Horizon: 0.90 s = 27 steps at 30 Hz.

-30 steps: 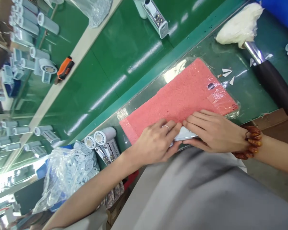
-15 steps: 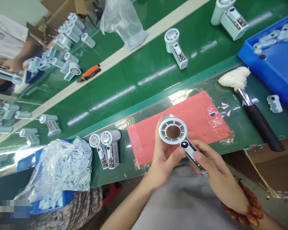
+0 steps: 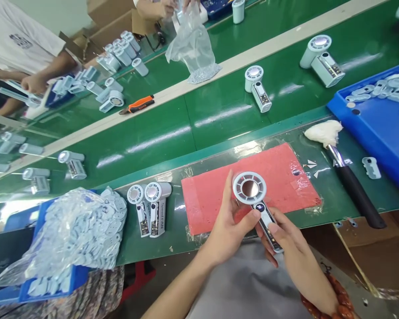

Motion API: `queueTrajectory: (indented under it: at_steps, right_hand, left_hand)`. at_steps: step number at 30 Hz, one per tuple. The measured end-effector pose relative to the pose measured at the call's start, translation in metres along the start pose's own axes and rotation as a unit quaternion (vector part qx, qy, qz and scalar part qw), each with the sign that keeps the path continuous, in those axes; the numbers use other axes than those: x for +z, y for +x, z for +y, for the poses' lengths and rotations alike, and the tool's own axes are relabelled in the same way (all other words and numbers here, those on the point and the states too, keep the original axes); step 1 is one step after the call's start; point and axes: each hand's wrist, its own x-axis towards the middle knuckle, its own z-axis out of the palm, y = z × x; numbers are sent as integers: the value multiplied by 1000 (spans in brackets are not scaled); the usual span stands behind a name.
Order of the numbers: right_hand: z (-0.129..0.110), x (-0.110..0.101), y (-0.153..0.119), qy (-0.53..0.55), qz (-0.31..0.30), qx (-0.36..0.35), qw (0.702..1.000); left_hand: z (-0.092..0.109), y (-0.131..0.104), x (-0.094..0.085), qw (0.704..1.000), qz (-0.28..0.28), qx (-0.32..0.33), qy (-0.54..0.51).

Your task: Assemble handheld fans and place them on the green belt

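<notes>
A pale blue handheld fan (image 3: 267, 217) is held between both hands above a red mat (image 3: 206, 199), its round grille toward me and its handle open on a circuit board. A small round display on it is lit. My left hand (image 3: 231, 221) cups the head, with the thumb pressed near the display. Around the handle, my right hand (image 3: 289, 237) is closed, thumb on its front. Two similar fans (image 3: 156, 210) stand left of the mat. To the right lies a black-handled hammer (image 3: 355, 186) whose head is wrapped in white material.
A blue tray (image 3: 365, 119) with pale covers stands at right; a loose cover (image 3: 371, 167) lies nearby. At left, a plastic bag of covers (image 3: 86, 226) fills a blue bin. Beyond are more fans (image 3: 257, 88), orange-handled pliers (image 3: 139, 104), a clear bag (image 3: 199, 53) and co-workers' hands.
The camera view has shifted, so the bench scene sits lower in the picture. Both hands keep hold of the fan, whose display stays lit. A co-worker's hands now show behind the clear bag.
</notes>
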Motion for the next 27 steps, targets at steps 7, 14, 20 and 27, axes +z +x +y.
queueTrajectory:
  at_steps: [7, 14, 20, 27]
  right_hand:
    - [10, -1, 0, 31, 0, 18, 999]
    - [26, -6, 0, -55, 20, -27, 998]
    - [-9, -22, 7, -301, 19, -189, 935]
    - [-115, -196, 47, -579, 405, -214, 674]
  left_hand:
    - [-1, -4, 4, 1000, -14, -26, 11]
    - [4, -4, 7, 998, -49, -16, 44]
    - [2, 15, 13, 992, 92, 46, 79]
    - [65, 112, -54, 932, 315, 73, 165]
